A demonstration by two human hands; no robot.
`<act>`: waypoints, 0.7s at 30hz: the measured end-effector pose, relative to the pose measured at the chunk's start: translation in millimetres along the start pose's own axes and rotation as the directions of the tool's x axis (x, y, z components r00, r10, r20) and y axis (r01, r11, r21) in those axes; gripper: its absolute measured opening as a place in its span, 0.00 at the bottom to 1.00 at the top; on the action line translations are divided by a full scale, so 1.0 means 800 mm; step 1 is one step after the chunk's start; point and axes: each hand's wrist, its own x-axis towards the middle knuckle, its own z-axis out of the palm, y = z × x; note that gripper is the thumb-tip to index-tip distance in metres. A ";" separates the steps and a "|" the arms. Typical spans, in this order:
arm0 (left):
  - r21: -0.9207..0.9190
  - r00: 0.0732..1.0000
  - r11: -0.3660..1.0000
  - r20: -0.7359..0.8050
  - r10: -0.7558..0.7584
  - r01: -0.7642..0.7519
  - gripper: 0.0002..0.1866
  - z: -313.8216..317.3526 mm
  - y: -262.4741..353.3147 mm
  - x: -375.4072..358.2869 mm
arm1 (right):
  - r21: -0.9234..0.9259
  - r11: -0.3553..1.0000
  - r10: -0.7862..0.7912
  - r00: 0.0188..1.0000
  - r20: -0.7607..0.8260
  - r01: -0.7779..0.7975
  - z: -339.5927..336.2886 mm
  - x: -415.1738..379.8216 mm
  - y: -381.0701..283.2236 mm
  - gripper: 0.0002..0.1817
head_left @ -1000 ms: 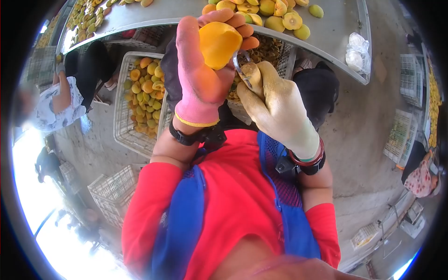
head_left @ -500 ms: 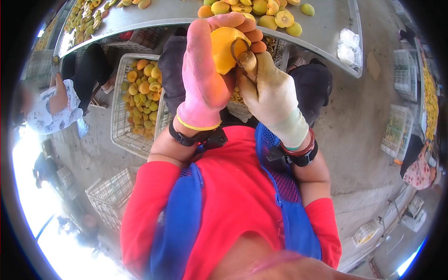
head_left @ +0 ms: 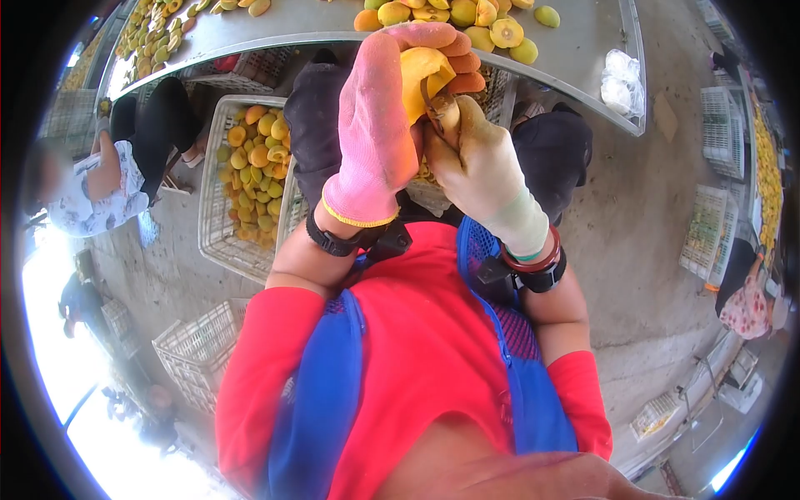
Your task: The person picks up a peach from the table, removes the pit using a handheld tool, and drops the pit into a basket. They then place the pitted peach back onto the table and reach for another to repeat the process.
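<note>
The table (head_left: 583, 62) is smooth grey metal with a soft sheen. The crate (head_left: 218, 237) of fruit looks like matt off-white plastic. Knitted cloth gloves, one pink, one cream, look rubbery and matt over the fingers. The tool's handle (head_left: 446, 117) seems wooden, though soiling makes that uncertain. The floor (head_left: 621, 225) is rough, dull concrete.

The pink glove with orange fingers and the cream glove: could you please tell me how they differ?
The pink glove has a yellow edge at its cuff; the cream glove has a green one.
The pink glove, on the left hand, cradles a cut yellow-orange fruit, while the cream glove, on the right, grips the brownish handle of a curved tool.
Both sit above a dark wrist strap.
</note>
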 end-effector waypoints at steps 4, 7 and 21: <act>0.012 1.000 1.000 0.018 0.007 -0.007 0.40 -0.002 -0.002 0.003 | 0.224 0.968 0.098 0.992 0.082 -0.114 -0.001 -0.002 0.004 0.08; 0.058 0.999 0.998 0.047 0.028 -0.030 0.42 -0.005 -0.003 0.003 | 0.345 0.916 0.132 0.966 0.220 -0.203 -0.009 -0.001 -0.003 0.06; -0.050 0.960 0.998 0.276 0.037 -0.024 0.42 -0.022 -0.004 0.004 | 0.516 0.540 0.263 0.716 0.647 -0.665 -0.033 0.002 -0.017 0.12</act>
